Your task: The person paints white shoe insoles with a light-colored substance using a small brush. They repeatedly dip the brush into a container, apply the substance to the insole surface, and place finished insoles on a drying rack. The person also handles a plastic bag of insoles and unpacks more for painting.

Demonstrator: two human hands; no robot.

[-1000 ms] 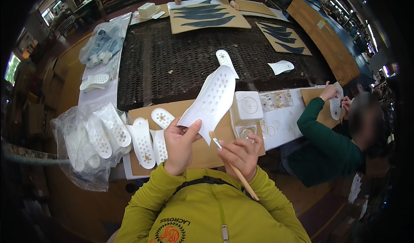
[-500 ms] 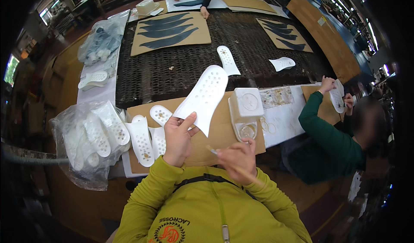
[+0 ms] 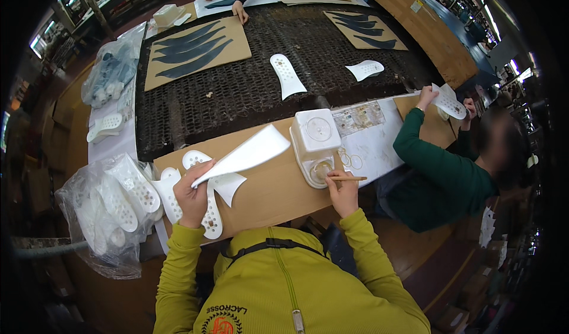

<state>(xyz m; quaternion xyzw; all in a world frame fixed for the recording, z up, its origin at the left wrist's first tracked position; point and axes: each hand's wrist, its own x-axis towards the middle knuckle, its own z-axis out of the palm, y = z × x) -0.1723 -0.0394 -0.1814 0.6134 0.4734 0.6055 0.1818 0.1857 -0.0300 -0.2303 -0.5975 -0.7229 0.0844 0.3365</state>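
Observation:
My left hand [image 3: 191, 199] is closed on the heel end of a white perforated insole [image 3: 252, 155], tilted so its smooth side shows. In my right hand [image 3: 344, 196] is a brush [image 3: 348, 178] with a light wooden handle. Its bristle end is at the round opening [image 3: 322, 169] in the front of a white plastic container [image 3: 314, 131]; the tip itself is hidden. Beneath and around my left hand, more white insoles [image 3: 212, 220] lie on a cardboard sheet [image 3: 267, 198].
A clear plastic bag [image 3: 121, 215] of insoles sits at the left. Two more insoles [image 3: 287, 76] rest on the dark mesh surface [image 3: 231, 106]. Dark cut pieces [image 3: 192, 55] lie on cardboard farther off. At the right, a co-worker in a green sleeve [image 3: 409, 138] handles an insole.
My left hand has moved left and tilted the insole from face-up to slanting. My right hand has brought the brush from near my chest to the container's opening. The whole view has shifted.

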